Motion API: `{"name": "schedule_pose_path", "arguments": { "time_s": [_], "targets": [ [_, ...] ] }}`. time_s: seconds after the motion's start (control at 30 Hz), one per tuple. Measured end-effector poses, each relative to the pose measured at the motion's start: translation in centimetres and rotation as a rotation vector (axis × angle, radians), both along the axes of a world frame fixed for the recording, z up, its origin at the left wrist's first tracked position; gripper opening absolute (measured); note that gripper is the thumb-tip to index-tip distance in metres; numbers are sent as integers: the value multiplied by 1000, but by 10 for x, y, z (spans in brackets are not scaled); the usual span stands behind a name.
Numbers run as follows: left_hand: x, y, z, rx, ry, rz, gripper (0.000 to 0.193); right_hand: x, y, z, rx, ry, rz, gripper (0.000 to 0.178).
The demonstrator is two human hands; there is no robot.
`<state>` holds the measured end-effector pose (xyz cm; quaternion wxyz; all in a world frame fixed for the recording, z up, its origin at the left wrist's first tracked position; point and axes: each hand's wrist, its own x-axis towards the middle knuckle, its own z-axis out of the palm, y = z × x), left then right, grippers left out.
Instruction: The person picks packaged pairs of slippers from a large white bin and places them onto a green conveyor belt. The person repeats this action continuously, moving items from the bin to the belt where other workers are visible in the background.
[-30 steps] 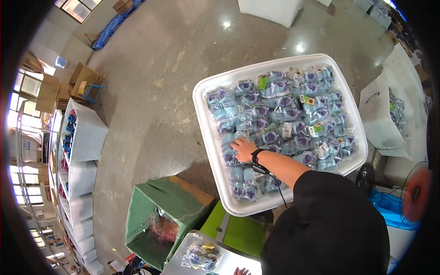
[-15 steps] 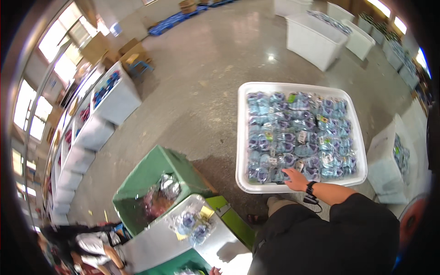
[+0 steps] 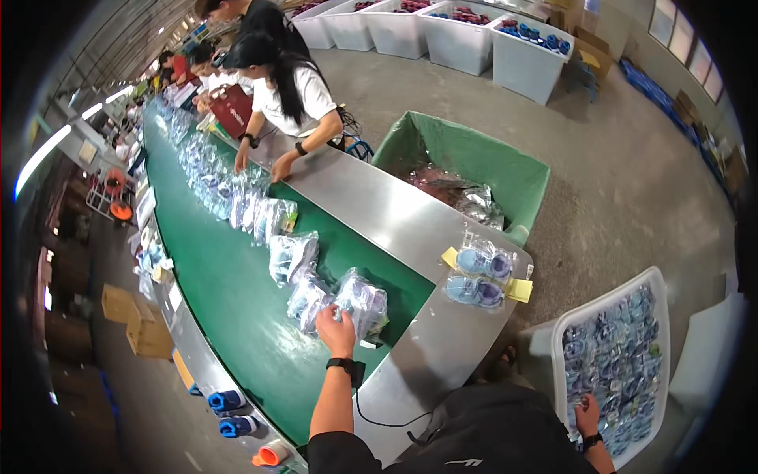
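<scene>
On the green conveyor belt (image 3: pixel 237 292), my left hand (image 3: pixel 337 332) has its fingers closed at the near edge of a clear-bagged pair of shoes (image 3: pixel 363 304). More bagged shoes (image 3: pixel 309 296) lie just beyond it, with a line of them running up the belt. My right hand (image 3: pixel 586 416) hangs low at the right, its fingers loosely curled and apart, with nothing visible in them. Beneath it is a white bin (image 3: pixel 558 371) packed with rows of bagged light-blue and purple shoes (image 3: pixel 612 355).
Two bagged pairs (image 3: pixel 478 276) with yellow paper rest on the metal table end (image 3: pixel 442 332). A green bin (image 3: pixel 474 150) holds plastic film. A co-worker (image 3: pixel 296 95) handles bags across the belt. Blue shoes (image 3: pixel 229 411) and an orange roll (image 3: pixel 271 453) sit on the left ledge.
My view has swung left from the white bin to the belt. My left hand, barely visible before, has reached the bagged shoes. My right hand, earlier on the bin's bags, now appears lower right.
</scene>
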<state>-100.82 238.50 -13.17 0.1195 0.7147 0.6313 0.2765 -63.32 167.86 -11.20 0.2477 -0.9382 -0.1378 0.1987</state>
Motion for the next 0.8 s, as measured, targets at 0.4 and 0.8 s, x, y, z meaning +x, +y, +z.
{"name": "schedule_pose_path", "arguments": {
  "time_s": [0.4, 0.8],
  "targets": [
    [36, -15, -22, 49, 162, -144, 50, 17, 78, 60, 5, 66, 157, 51],
    [52, 27, -12, -557, 320, -308, 71, 21, 101, 65, -1, 109, 148, 48]
  ]
}}
